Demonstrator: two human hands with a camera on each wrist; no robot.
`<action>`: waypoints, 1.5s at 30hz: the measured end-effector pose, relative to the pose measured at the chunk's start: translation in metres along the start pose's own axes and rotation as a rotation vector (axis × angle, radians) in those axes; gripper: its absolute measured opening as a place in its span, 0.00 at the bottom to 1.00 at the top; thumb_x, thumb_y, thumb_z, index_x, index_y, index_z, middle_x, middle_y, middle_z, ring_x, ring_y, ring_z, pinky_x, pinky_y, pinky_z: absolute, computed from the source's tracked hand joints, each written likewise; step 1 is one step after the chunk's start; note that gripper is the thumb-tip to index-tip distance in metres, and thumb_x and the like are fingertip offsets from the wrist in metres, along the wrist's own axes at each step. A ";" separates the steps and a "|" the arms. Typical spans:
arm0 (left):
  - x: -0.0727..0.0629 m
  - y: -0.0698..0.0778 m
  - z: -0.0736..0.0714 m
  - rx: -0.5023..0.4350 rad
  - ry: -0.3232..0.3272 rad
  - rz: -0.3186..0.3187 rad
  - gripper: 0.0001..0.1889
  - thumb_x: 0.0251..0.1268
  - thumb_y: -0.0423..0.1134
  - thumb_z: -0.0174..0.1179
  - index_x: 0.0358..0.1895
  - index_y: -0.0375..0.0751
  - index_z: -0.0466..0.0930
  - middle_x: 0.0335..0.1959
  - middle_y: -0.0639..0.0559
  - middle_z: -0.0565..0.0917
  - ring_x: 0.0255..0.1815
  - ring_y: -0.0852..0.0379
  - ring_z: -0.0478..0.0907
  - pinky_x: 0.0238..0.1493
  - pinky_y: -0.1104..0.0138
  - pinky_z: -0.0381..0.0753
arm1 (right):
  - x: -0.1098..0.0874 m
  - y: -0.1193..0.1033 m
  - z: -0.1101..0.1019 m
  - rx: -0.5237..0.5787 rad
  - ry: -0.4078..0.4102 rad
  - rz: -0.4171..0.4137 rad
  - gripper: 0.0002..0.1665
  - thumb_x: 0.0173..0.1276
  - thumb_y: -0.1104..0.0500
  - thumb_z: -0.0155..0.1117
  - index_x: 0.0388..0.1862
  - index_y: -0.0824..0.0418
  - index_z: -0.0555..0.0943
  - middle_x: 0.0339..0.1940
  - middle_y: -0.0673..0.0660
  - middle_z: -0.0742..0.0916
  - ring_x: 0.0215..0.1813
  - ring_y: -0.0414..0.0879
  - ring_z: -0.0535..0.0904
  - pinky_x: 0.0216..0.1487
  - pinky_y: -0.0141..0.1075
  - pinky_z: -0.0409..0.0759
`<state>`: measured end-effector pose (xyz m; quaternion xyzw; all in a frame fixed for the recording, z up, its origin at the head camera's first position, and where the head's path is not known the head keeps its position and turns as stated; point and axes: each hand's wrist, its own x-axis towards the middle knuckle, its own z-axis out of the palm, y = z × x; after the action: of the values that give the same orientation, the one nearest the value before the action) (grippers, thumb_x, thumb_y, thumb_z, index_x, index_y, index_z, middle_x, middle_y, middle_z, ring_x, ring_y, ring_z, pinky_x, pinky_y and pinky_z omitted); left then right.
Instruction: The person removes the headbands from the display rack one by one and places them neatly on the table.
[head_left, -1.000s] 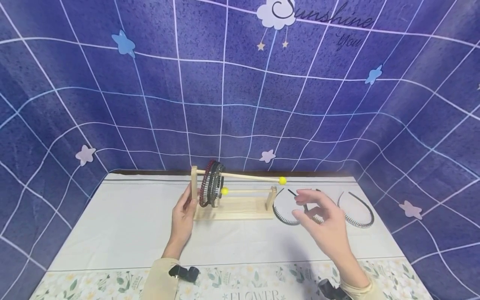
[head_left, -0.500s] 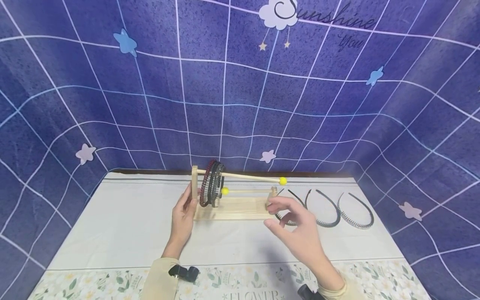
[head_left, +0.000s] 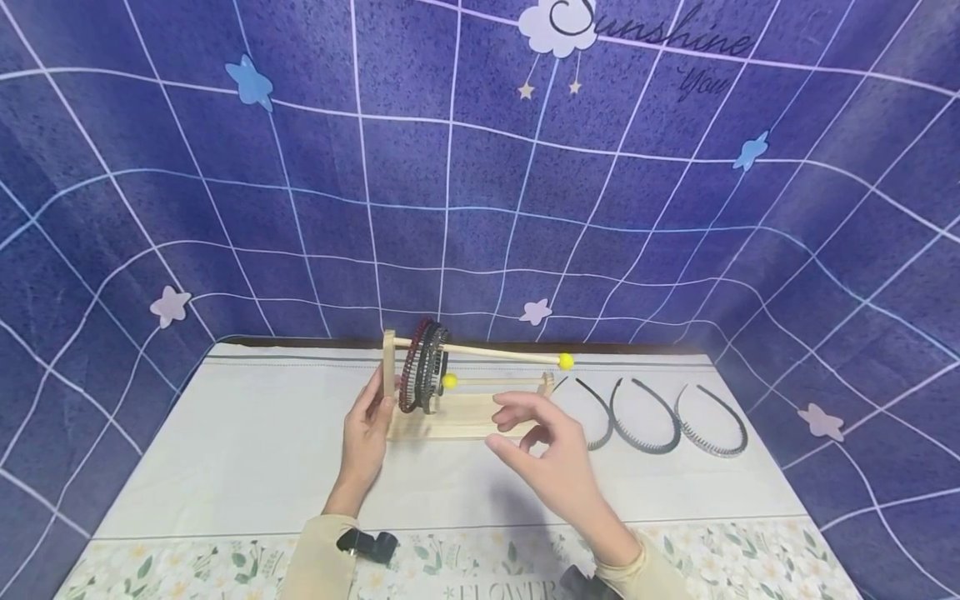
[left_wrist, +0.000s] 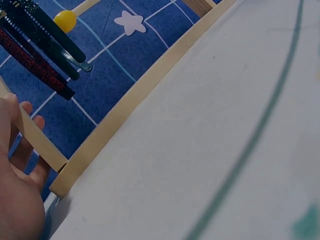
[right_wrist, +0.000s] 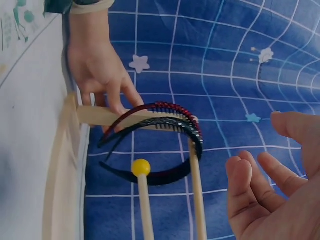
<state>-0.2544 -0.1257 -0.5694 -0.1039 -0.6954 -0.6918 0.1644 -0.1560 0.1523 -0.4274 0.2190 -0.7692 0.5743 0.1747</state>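
Note:
My left hand (head_left: 365, 442) grips the left upright (head_left: 388, 367) of a wooden rack, thumb and fingers on either side of it. From that upright a rod with a yellow ball (head_left: 566, 361) at its end runs right. Several toothed headbands hang on this rod near the upright, a dark red one (right_wrist: 170, 107) and black ones (right_wrist: 192, 167) among them. A lower rod (head_left: 498, 382) comes from the right upright, ending in another yellow ball (right_wrist: 141, 167). My right hand (head_left: 551, 454), fingers loosely bent and holding nothing, hovers before the rack's right half, partly hiding its base (head_left: 457, 408).
To the right of the rack, more headbands lie on the white cloth: a dark one (head_left: 609, 423) partly behind my right hand, another dark one (head_left: 652, 451), and a greyish one (head_left: 746, 429). A blue gridded curtain (head_left: 480, 183) rises behind the table.
My right hand has moved left, from above the loose headbands to in front of the rack, uncovering them. The left hand and the hanging headbands stay where they were.

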 end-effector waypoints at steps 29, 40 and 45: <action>-0.001 0.003 0.000 -0.006 0.003 -0.003 0.30 0.91 0.34 0.53 0.89 0.45 0.62 0.76 0.32 0.78 0.80 0.36 0.72 0.81 0.74 0.73 | 0.024 0.046 0.052 0.098 0.091 0.148 0.38 0.66 0.66 0.84 0.74 0.63 0.80 0.45 0.65 0.93 0.34 0.41 0.87 0.28 0.27 0.83; 0.000 0.002 -0.001 -0.010 0.010 0.007 0.30 0.91 0.34 0.54 0.89 0.45 0.63 0.76 0.34 0.79 0.79 0.38 0.73 0.81 0.74 0.73 | 0.036 0.040 0.071 0.100 0.105 0.142 0.42 0.67 0.63 0.85 0.78 0.54 0.78 0.49 0.61 0.93 0.35 0.43 0.88 0.27 0.27 0.84; 0.000 0.002 0.000 -0.004 0.014 0.009 0.30 0.90 0.33 0.55 0.88 0.45 0.64 0.74 0.35 0.80 0.76 0.56 0.78 0.80 0.75 0.74 | 0.042 0.037 0.077 0.086 0.102 0.138 0.44 0.67 0.63 0.85 0.80 0.53 0.77 0.49 0.63 0.92 0.35 0.44 0.88 0.28 0.28 0.85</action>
<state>-0.2536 -0.1260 -0.5673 -0.1025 -0.6924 -0.6932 0.1719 -0.2127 0.0815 -0.4564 0.1430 -0.7471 0.6280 0.1641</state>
